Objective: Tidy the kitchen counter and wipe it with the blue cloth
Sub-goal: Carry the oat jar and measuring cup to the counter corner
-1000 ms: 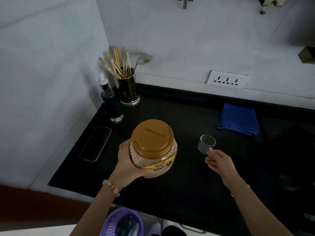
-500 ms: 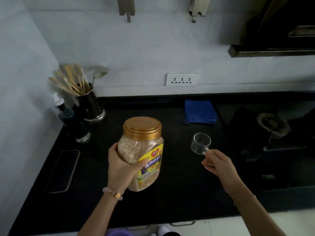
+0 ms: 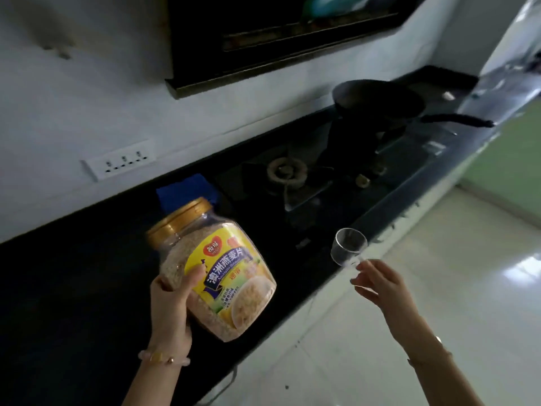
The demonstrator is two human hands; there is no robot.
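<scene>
Left hand (image 3: 171, 306) fingers clamp the oat jar (image 3: 213, 268); right hand (image 3: 383, 284) fingers pinch the clear scoop (image 3: 348, 247)

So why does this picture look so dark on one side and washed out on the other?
Head view: the black counter sits in deep shadow, hiding detail; the pale floor glares with window reflections; the wide lens tilts and bends the counter edge; the upper left wall is blurred.
</scene>
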